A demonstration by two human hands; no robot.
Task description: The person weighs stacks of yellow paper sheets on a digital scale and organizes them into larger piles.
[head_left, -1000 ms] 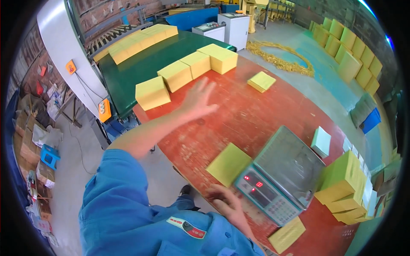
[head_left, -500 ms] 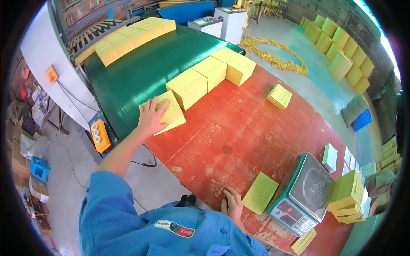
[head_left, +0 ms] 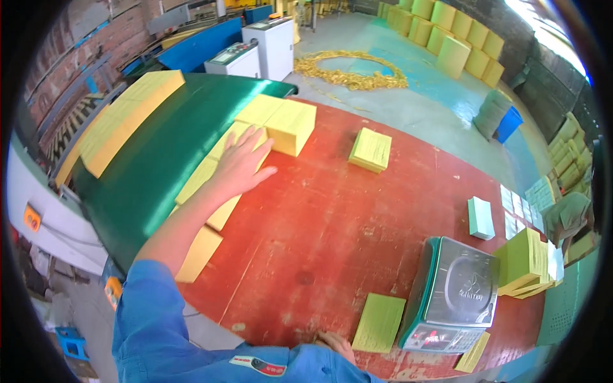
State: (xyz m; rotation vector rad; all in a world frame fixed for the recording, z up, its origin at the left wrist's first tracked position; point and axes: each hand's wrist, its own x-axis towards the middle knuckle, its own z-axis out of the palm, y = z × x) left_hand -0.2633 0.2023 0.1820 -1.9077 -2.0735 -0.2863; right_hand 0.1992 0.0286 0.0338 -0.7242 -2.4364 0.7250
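My left hand reaches out over a row of yellow paper blocks, its fingers spread on top of one block. A bigger block stands just past its fingertips, and the nearest block sits beneath my forearm. Low in the view, my right hand rests on the red table, partly hidden by my blue sleeve, fingers loosely laid out and holding nothing. Beside it lies a flat yellow paper pad, left of a weighing scale with a bare metal pan.
A green conveyor belt adjoins the table and carries another yellow row. A small yellow stack, a pale stack and upright yellow blocks stand on the table. Grey-white cabinets stand beyond.
The view has swung rightward. My left hand has moved from the nearest block, farther along the row. The right hand stays near the table's edge and shows less.
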